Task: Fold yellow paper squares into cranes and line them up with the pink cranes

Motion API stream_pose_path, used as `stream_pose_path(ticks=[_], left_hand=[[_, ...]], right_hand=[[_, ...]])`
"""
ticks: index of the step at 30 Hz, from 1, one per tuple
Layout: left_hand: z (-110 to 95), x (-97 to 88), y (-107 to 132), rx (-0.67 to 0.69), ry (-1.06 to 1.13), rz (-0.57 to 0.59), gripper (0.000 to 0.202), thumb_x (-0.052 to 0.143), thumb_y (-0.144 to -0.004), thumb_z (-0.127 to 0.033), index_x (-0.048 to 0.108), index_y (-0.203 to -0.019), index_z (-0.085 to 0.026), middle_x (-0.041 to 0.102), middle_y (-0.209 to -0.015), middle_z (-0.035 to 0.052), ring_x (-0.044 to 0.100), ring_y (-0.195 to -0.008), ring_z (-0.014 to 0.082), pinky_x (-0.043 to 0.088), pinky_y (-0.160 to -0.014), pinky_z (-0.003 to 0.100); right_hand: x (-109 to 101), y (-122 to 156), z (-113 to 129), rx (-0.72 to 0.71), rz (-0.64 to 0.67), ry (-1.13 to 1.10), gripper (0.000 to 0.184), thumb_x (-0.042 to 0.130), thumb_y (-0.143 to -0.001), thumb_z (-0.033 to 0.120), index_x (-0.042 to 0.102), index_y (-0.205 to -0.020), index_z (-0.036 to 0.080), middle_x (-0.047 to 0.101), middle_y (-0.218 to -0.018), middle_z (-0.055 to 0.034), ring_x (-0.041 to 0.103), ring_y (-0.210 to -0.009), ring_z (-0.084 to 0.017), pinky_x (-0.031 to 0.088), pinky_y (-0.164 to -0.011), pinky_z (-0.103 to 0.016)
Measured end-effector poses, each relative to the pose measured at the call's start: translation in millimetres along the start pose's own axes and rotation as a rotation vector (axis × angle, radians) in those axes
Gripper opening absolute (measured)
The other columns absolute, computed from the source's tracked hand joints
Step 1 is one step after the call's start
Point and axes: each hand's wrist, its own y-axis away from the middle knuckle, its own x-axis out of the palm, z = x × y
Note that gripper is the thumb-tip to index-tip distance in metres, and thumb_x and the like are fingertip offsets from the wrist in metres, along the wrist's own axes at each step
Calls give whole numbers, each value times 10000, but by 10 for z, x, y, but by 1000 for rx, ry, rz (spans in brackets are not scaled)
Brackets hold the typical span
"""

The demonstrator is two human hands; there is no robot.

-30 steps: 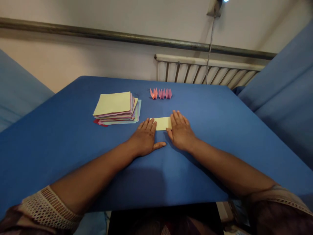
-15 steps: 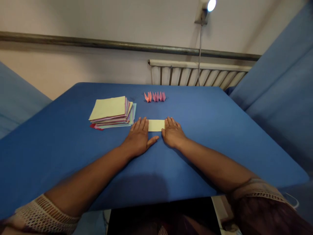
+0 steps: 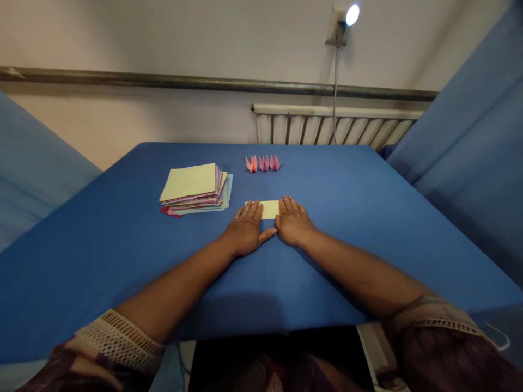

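A folded pale yellow paper strip (image 3: 269, 209) lies flat on the blue table (image 3: 368, 218). My left hand (image 3: 245, 231) rests flat on its left end, fingers stretched out and thumb pointing right. My right hand (image 3: 292, 222) presses flat on its right end, fingers together and extended. Both thumbs nearly touch below the strip. Neither hand grips anything.
A stack of coloured paper squares (image 3: 196, 188) with a yellow sheet on top sits to the left. A row of small pink folded paper pieces (image 3: 262, 163) stands behind the strip. Blue screens flank both sides; a radiator (image 3: 335, 128) and lamp (image 3: 347, 16) are on the back wall.
Both hands have slid inward along the strip, so less yellow paper shows between them. The camera view shifted slightly.
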Motion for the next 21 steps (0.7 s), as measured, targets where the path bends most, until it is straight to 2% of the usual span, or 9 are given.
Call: stream_pose_path(ticks=[2, 4, 6, 8, 11, 16, 19, 21], left_hand=[[80, -20, 82, 18, -29, 5, 886, 310, -911, -687, 269, -1509, -34, 220, -1586, 246, 158, -1487, 369, 183, -1184, 512], [115, -52, 124, 31, -38, 22, 910, 329, -890, -716, 262, -1520, -63, 204, -1593, 243, 147, -1489, 374, 180, -1181, 519], [130, -88, 145, 42, -37, 55, 952, 364, -850, -759, 247, -1535, -108, 174, -1602, 239, 129, -1488, 393, 181, -1174, 531], [146, -120, 164, 53, -29, 96, 959, 386, -828, -779, 231, -1548, -165, 139, -1614, 225, 104, -1487, 410, 181, -1168, 541], [177, -160, 203, 59, -8, 133, 923, 416, -823, -771, 233, -1549, -232, 103, -1629, 188, 67, -1487, 425, 171, -1165, 552], [214, -245, 250, 41, 51, 172, 847, 516, -813, -715, 298, -1523, -309, 96, -1637, 147, 66, -1477, 460, 175, -1149, 594], [252, -297, 236, 16, 99, 187, 697, 510, -857, -634, 415, -1471, -318, 167, -1629, 127, 126, -1478, 436, 204, -1145, 583], [298, -304, 203, 4, 130, 156, 564, 478, -897, -554, 541, -1390, -288, 271, -1601, 122, 205, -1470, 401, 231, -1147, 551]], right_hand=[[-33, 36, 28, -55, -47, -3, 606, 347, -963, 306, 318, -1493, 14, 232, -1599, -196, 168, -1493, -312, 181, -1186, -488], [-61, 87, 67, -196, -45, -17, 579, 351, -972, 313, 342, -1494, 63, 233, -1609, -151, 147, -1501, -281, 155, -1200, -465], [-80, 156, 102, -322, 26, -45, 569, 351, -981, 336, 349, -1498, 97, 278, -1598, -130, 189, -1493, -260, 181, -1199, -444], [-95, 240, 121, -348, 98, -69, 596, 358, -983, 370, 326, -1508, 92, 306, -1584, -146, 248, -1474, -271, 227, -1184, -447], [-122, 377, 99, -296, 103, -57, 632, 390, -973, 402, 321, -1509, 75, 298, -1583, -166, 247, -1472, -295, 229, -1182, -458], [-225, 500, -32, -104, 67, 44, 572, 366, -990, 392, 439, -1437, 43, 381, -1529, -210, 342, -1416, -347, 310, -1121, -492], [-294, 438, -130, -21, 19, 116, 495, 343, -995, 370, 573, -1302, 56, 535, -1384, -223, 494, -1273, -355, 386, -1035, -484], [-322, 332, -188, 46, -24, 141, 458, 352, -991, 364, 632, -1181, 56, 625, -1211, -228, 571, -1143, -345, 427, -964, -464]])
